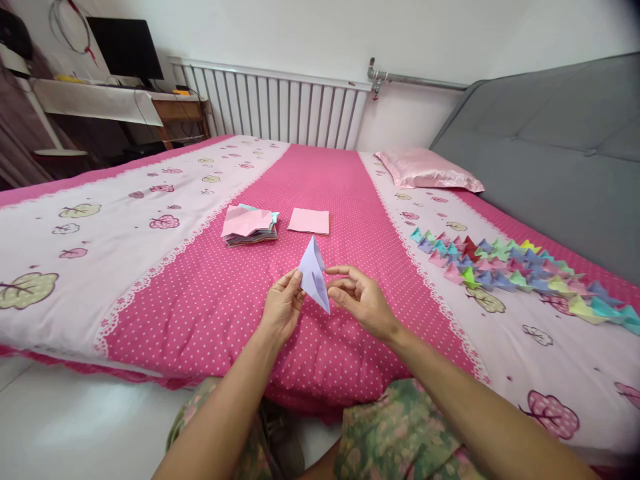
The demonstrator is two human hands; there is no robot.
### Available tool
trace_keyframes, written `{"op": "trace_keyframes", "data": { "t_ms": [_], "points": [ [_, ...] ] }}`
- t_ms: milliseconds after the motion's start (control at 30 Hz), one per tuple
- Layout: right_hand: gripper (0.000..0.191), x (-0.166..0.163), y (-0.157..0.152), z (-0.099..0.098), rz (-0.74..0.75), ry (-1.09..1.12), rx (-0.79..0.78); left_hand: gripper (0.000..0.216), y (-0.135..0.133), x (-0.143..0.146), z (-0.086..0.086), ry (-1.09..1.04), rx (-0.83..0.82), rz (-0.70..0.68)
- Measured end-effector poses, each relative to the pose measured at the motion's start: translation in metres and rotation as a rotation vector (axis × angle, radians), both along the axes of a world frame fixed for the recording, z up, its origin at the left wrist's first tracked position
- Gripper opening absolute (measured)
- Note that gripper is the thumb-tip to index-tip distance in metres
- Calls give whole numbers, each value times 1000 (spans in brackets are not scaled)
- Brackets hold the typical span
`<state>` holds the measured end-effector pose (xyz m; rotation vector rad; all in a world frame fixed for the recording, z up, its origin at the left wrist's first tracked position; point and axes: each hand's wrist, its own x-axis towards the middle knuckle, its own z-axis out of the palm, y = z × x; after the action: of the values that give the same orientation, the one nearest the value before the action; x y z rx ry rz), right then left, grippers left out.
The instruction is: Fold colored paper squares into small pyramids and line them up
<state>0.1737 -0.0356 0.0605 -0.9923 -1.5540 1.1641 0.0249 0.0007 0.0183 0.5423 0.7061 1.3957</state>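
Note:
My left hand (286, 301) pinches a folded lavender origami paper (312, 270) at its left edge, thumb on the near face. The paper is a pointed diamond shape held up above the bedspread, with one tip upward and a loose flap along its right side. Beside that right side is my right hand (364, 301), its index finger and thumb apart and their tips close to the paper; whether they touch it I cannot tell. Beyond my hands lie a thick, uneven stack of coloured paper (249, 223) with pink on top and a neater, thinner stack of pink paper squares (309, 221).
Rows of small folded paper boats (517, 267) in many colours stand on the bed at the right. A pink pillow (427, 169) lies by the grey headboard (545, 140). Behind the bed are a white radiator (273, 103) and a desk with a monitor (126, 50).

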Motion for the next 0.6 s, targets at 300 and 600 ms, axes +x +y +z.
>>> {"op": "trace_keyframes", "data": {
  "t_ms": [300,600],
  "points": [
    [37,-2,4,0,-173,155,-129,23,-7,7,4,27,27,-102],
    [30,-1,6,-1,-165,199,-134,23,-10,9,-2,81,57,-167]
  ]
}}
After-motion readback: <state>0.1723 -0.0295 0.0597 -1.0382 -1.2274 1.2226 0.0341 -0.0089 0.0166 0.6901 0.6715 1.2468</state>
